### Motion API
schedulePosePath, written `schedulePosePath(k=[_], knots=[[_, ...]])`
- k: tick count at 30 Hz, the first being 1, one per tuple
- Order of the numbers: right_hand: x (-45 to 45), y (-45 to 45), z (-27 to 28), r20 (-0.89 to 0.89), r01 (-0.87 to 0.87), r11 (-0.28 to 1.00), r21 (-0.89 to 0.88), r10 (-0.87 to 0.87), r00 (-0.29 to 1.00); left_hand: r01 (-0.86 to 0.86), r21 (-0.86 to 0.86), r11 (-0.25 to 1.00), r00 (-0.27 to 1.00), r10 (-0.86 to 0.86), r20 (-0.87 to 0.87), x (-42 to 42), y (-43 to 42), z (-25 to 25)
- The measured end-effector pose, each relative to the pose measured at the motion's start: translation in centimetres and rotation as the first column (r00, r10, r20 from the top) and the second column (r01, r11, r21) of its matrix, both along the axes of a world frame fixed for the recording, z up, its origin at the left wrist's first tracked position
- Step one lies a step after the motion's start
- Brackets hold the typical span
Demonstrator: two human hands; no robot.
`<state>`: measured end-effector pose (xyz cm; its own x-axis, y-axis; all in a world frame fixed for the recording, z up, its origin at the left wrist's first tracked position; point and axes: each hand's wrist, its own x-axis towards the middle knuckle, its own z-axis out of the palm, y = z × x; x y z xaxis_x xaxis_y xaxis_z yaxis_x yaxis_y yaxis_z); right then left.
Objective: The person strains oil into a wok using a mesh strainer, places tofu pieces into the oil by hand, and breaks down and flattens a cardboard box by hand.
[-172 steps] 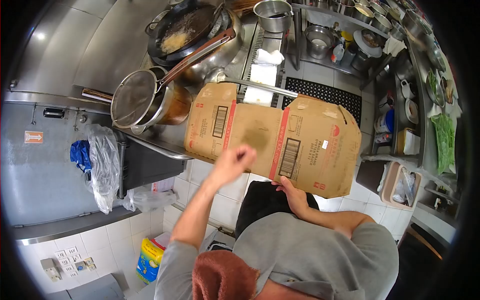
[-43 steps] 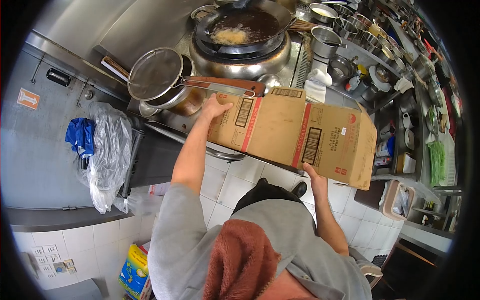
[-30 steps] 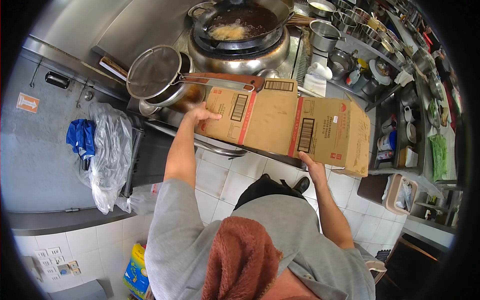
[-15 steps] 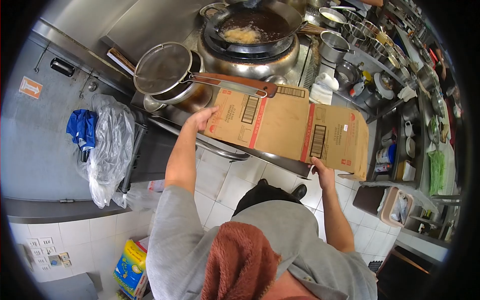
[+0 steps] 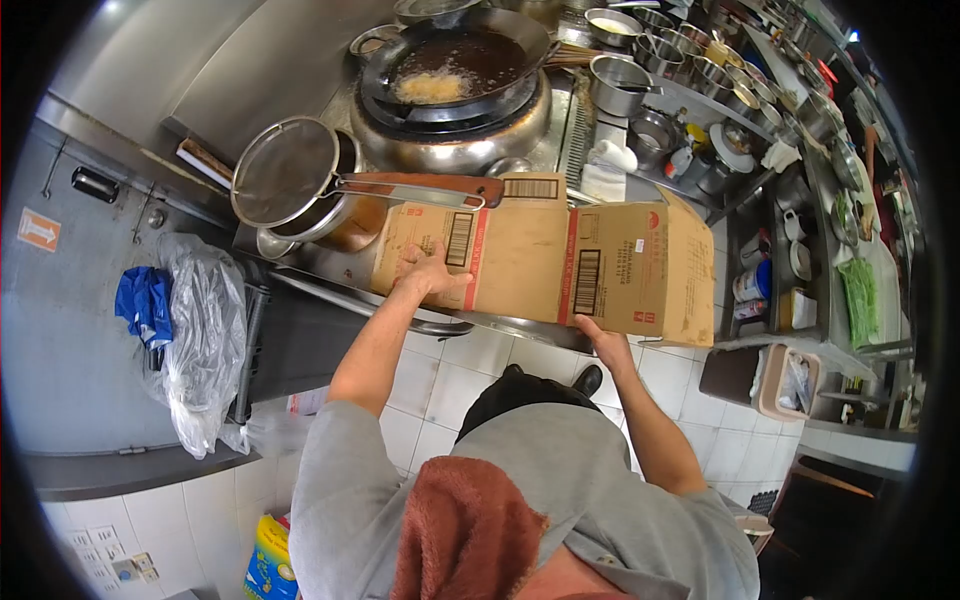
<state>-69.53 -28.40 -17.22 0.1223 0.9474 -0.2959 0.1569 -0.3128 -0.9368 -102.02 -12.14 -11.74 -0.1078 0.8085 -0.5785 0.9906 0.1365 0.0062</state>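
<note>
A flattened cardboard box (image 5: pixel 520 245) with red bands and barcodes lies across the front edge of the steel stove counter. My left hand (image 5: pixel 430 272) rests on its left panel, fingers spread. At the lower edge of the right panel, my right hand (image 5: pixel 603 342) grips the cardboard, thumb on top and the other fingers hidden beneath. A mesh strainer (image 5: pixel 285 170) sits over a pot (image 5: pixel 350 222) on the left, its wooden handle reaching above the cardboard. Behind these, a wok (image 5: pixel 490 60) of dark oil holds bubbling golden food (image 5: pixel 432 88).
On the right stand several metal pots, including a saucepan (image 5: pixel 618 85), and a white cloth (image 5: pixel 606 170). Shelving (image 5: pixel 775 190) and a bin (image 5: pixel 785 385) are farther right. Plastic bags (image 5: pixel 200 335) hang at the left. A tiled floor (image 5: pixel 460 375) lies below.
My left hand has moved from the cardboard's left edge onto its printed panel, its fingers now spread. My right hand still holds the lower edge. The whole view has shifted.
</note>
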Motion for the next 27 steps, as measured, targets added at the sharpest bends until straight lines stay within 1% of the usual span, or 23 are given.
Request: schedulePosePath(k=[1, 3, 4, 5, 6, 7, 8, 9, 10, 11, 12, 13, 15, 17, 18, 19, 20, 21, 22, 23, 24, 25, 27], knots=[[-0.1, -0.2, 0.3, 0.004, 0.013, 1.000, -0.003, -0.013, 1.000, 0.035, -0.049, 0.998, 0.999, -0.036, -0.028, -0.6, 0.4, -1.7], [0.0, -0.3, 1.0, -0.204, -0.076, 0.996, -0.052, 0.064, 0.977, 0.080, -0.098, 0.992, 0.995, -0.086, -0.050, -0.6, 0.7, -2.1], [0.0, -0.5, 1.3, -0.330, -0.093, 0.989, -0.117, 0.049, 0.943, 0.058, -0.101, 0.993, 0.997, -0.063, -0.047, -0.3, 0.3, -1.0], [0.2, -1.1, 0.5, -0.329, -0.078, 0.989, -0.122, 0.034, 0.944, 0.036, -0.107, 0.994, 0.998, -0.041, -0.046, -0.1, -0.2, -0.4], [0.3, -1.8, -1.0, -0.390, 0.003, 0.993, -0.116, -0.049, 0.919, 0.027, -0.099, 0.995, 0.999, -0.029, -0.018, -0.2, -0.2, -0.5], [0.1, -2.1, -1.0, -0.451, 0.085, 0.990, -0.108, -0.125, 0.884, 0.043, -0.097, 0.994, 0.999, -0.045, -0.019, -0.3, 0.1, -0.8], [0.1, -2.8, -0.8, -0.553, 0.246, 0.960, -0.131, -0.276, 0.786, 0.054, -0.092, 0.994, 0.998, -0.057, -0.035, -0.3, 0.2, -1.2], [0.6, -3.1, -0.6, -0.555, 0.259, 0.956, -0.137, -0.290, 0.780, 0.065, -0.093, 0.994, 0.996, -0.070, -0.053, -0.6, 0.1, -1.6], [1.5, -3.4, -0.6, -0.672, 0.394, 0.904, -0.164, -0.395, 0.627, 0.048, -0.102, 0.994, 0.998, -0.052, -0.038, -0.5, 0.0, -1.3], [2.5, -4.1, -0.7, -0.764, 0.516, 0.829, -0.214, -0.471, 0.441, 0.064, -0.109, 0.992, 0.997, -0.069, -0.042, -0.5, -0.2, -1.3], [3.0, -4.8, -0.7, -0.755, 0.480, 0.858, -0.182, -0.434, 0.491, 0.075, -0.113, 0.991, 0.996, -0.080, -0.045, -0.8, -0.3, -1.3], [2.8, -5.1, 0.0, -0.756, 0.494, 0.850, -0.182, -0.442, 0.483, 0.085, -0.109, 0.990, 0.995, -0.090, -0.045, -0.9, -0.1, -1.3], [1.6, -6.0, 1.4, -0.731, 0.436, 0.892, -0.122, -0.378, 0.568, 0.145, -0.107, 0.984, 0.988, -0.151, -0.045, -1.7, -0.4, -1.5], [1.3, -6.8, 0.2, -0.739, 0.474, 0.872, -0.124, -0.400, 0.542, 0.202, -0.105, 0.974, 0.978, -0.207, -0.039, -1.7, 0.5, -2.3], [1.2, -7.1, -0.7, -0.734, 0.478, 0.871, -0.115, -0.399, 0.550, 0.081, -0.123, 0.989, 0.995, -0.088, -0.052, -1.5, 1.3, -3.3], [1.1, -7.5, -1.5, -0.728, 0.482, 0.870, -0.108, -0.399, 0.558, -0.017, -0.102, 0.995, 0.996, 0.008, -0.091, -0.2, 1.0, -2.6], [1.3, -7.8, -2.3, -0.700, 0.478, 0.861, -0.175, -0.450, 0.555, -0.116, -0.074, 0.991, 0.986, 0.106, -0.127, 1.1, 0.7, -1.9], [1.2, -8.3, -3.6, -0.694, 0.480, 0.858, -0.181, -0.458, 0.556, -0.113, -0.084, 0.990, 0.987, 0.102, -0.125, 1.5, 0.2, -1.2], [1.1, -9.0, -4.9, -0.691, 0.455, 0.860, -0.230, -0.473, 0.546, -0.133, -0.050, 0.990, 0.981, 0.125, -0.145, 1.9, -0.1, -0.7], [1.4, -9.2, -4.6, -0.687, 0.427, 0.862, -0.272, -0.485, 0.541, -0.155, -0.012, 0.988, 0.976, 0.151, -0.160, 2.4, -0.1, -0.8], [1.5, -9.5, -4.1, -0.679, 0.388, 0.870, -0.304, -0.484, 0.552, -0.109, 0.037, 0.993, 0.985, 0.113, -0.130, 0.3, 0.5, -4.3], [2.2, -9.7, -3.9, -0.679, 0.392, 0.870, -0.298, -0.482, 0.554, -0.106, 0.041, 0.994, 0.986, 0.110, -0.124, 0.4, 0.4, -3.5], [3.6, -10.7, -3.6, -0.726, 0.166, 0.941, -0.296, -0.334, 0.601, -0.084, -0.017, 0.996, 0.994, 0.083, -0.068, 1.1, -0.5, -1.0]])
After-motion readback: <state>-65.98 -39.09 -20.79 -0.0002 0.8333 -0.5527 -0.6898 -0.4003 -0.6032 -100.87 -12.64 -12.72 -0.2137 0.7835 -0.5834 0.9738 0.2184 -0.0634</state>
